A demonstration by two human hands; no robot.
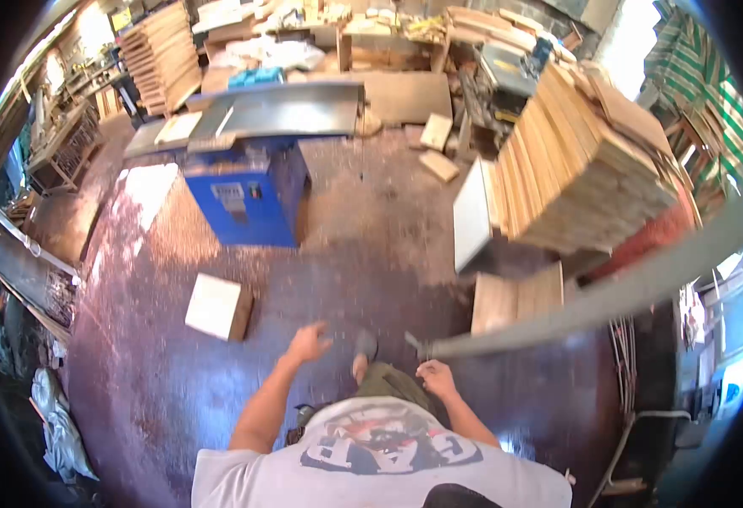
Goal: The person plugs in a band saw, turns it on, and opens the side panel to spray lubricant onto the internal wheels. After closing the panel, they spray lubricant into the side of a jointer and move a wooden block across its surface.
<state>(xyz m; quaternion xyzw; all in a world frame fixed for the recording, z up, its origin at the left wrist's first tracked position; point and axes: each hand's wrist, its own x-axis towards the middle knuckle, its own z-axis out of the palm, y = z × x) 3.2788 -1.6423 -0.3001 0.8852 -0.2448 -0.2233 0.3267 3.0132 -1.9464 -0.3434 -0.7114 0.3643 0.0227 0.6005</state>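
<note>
Over the dark floor, in front of my body, my left hand (310,342) is held out with its fingers apart and nothing in it. My right hand (436,377) is near my right thigh, its fingers curled; whether anything is in them is too small to tell. Just above it is the lower end of a long grey pole-like beam (558,326), and I cannot tell if they touch. A pale wooden block (214,306) lies on the floor to the left of my left hand.
A blue table saw (249,203) with a metal top stands ahead. Stacked wooden boards (558,169) rise at the right, with a white panel (472,216) and a wooden piece (517,296) beside them. Two small offcuts lie beyond the saw. A crumpled bag (60,427) is at lower left.
</note>
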